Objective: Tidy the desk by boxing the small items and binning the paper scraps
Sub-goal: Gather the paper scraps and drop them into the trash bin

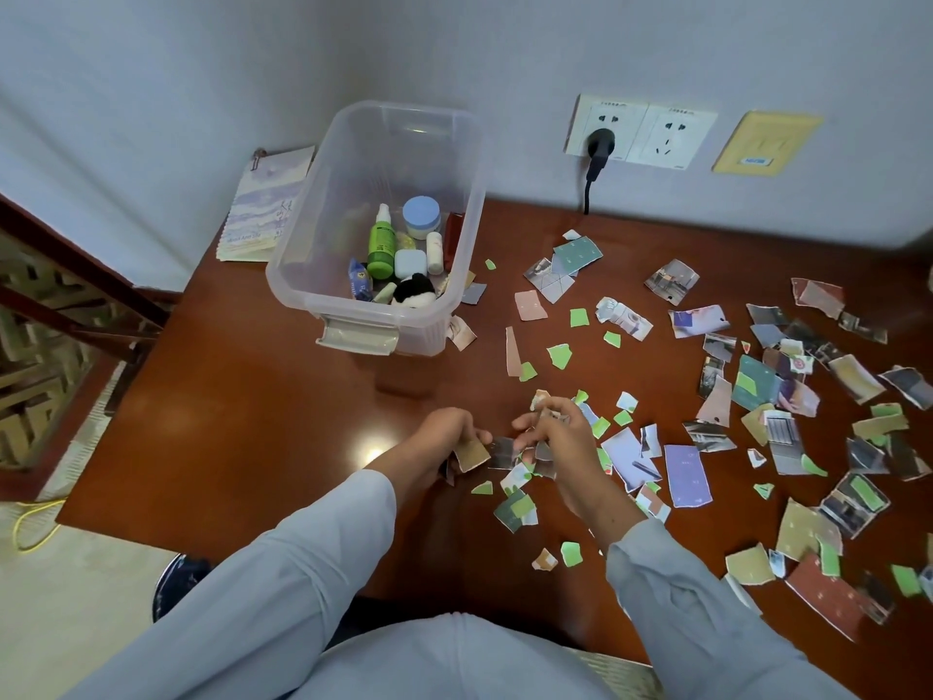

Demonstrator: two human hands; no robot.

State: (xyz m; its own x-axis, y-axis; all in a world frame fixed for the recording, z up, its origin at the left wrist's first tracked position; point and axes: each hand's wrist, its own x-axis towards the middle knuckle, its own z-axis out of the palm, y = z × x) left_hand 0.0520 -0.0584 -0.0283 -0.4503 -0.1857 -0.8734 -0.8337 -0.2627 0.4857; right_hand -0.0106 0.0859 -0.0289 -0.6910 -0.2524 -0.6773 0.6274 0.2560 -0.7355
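At the lower centre of the frame, both hands meet low over the table [252,421]: the left hand [444,439] curls round a tan scrap [472,454], and the right hand [555,437] pinches a small bunch of torn pieces [548,414]. Paper scraps [687,474] lie strewn around the hands and across the right half of the table. Further back, at upper centre, the clear box [328,194] holds the small items [381,245], with a booklet [265,209] leaning on the wall to its left and a black plug [601,144] in the wall sockets [669,138] to its right.
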